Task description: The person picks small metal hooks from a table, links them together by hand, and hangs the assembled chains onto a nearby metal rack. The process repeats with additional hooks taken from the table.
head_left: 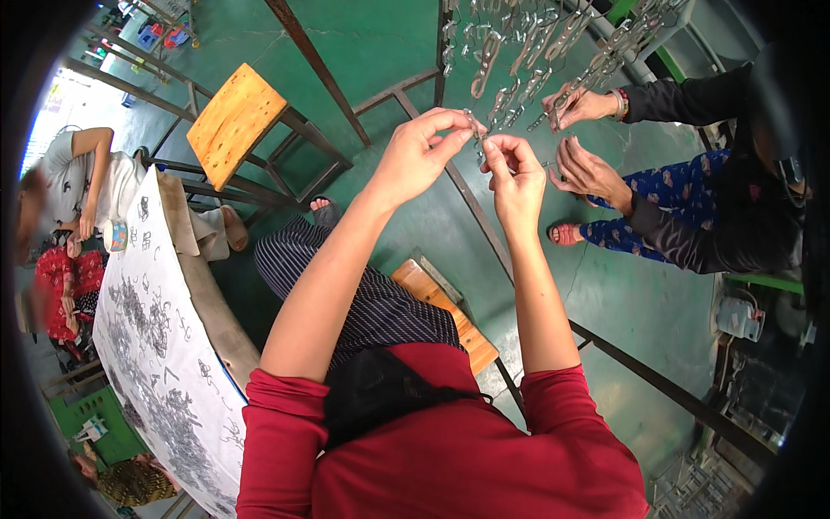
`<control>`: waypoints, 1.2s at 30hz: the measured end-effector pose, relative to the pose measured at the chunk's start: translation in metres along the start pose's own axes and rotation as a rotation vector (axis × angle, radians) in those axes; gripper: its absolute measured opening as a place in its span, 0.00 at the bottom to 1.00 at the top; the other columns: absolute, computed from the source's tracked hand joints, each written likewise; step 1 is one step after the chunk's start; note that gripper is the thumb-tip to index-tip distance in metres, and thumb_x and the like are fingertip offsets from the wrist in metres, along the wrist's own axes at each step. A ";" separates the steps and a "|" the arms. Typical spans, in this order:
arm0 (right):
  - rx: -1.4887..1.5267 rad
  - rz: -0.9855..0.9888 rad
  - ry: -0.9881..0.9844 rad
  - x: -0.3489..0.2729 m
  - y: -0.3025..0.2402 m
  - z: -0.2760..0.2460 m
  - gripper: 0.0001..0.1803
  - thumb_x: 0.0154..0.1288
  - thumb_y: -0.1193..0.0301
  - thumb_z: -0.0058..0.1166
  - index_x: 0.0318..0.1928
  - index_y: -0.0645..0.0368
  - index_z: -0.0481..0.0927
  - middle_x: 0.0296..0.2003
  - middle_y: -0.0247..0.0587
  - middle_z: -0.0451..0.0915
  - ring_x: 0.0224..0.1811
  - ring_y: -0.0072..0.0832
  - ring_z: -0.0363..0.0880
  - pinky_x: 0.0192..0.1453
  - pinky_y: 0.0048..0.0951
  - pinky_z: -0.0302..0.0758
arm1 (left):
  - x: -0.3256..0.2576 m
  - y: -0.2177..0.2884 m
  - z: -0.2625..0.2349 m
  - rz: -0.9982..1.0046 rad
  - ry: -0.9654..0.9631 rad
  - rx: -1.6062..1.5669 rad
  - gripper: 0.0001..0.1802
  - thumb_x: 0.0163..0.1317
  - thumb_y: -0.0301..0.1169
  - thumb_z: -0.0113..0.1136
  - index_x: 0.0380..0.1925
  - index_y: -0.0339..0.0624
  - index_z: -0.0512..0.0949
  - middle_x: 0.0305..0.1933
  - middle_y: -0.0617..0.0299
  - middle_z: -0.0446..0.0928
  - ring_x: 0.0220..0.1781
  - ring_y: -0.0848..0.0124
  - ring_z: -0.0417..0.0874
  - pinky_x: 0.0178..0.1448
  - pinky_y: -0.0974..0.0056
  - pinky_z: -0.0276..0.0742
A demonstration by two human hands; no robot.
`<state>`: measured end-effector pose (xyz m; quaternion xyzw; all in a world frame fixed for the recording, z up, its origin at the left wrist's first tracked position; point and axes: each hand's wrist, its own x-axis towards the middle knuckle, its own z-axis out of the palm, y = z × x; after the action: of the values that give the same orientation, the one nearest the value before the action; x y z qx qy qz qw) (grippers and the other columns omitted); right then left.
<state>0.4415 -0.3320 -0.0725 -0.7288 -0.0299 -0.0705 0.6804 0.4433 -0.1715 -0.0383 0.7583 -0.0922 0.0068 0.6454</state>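
both hands (pixel 467 160) pinching slim metal clip (pixel 475 128)

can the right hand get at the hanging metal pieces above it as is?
Probably yes. The right hand is raised just below the hanging metal pieces, with open air between. But both it and the left hand pinch a small metal part, and a co-worker's hands crowd the right end.
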 end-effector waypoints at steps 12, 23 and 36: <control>0.077 0.004 0.142 -0.008 0.016 -0.001 0.07 0.67 0.70 0.58 0.40 0.61 0.79 0.30 0.29 0.77 0.28 0.13 0.74 0.25 0.14 0.67 | 0.011 -0.025 -0.010 0.017 -0.008 -0.066 0.14 0.63 0.27 0.61 0.49 0.43 0.79 0.53 0.62 0.79 0.55 0.71 0.79 0.58 0.63 0.74; -0.107 -0.023 0.243 -0.007 0.048 0.007 0.05 0.66 0.74 0.58 0.39 0.63 0.79 0.30 0.35 0.81 0.30 0.16 0.77 0.28 0.18 0.72 | 0.029 -0.062 0.031 0.027 0.149 0.311 0.18 0.55 0.30 0.68 0.47 0.38 0.82 0.46 0.51 0.83 0.48 0.62 0.84 0.49 0.62 0.78; -0.258 -0.004 0.214 -0.008 0.061 0.012 0.06 0.64 0.74 0.58 0.37 0.64 0.78 0.31 0.42 0.83 0.31 0.28 0.81 0.34 0.28 0.77 | 0.029 -0.055 0.041 0.037 0.184 0.306 0.08 0.56 0.29 0.65 0.34 0.36 0.84 0.31 0.50 0.84 0.31 0.62 0.86 0.35 0.62 0.78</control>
<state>0.4428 -0.3243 -0.1346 -0.7983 0.0504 -0.1522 0.5805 0.4759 -0.2069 -0.0947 0.8419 -0.0443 0.1020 0.5280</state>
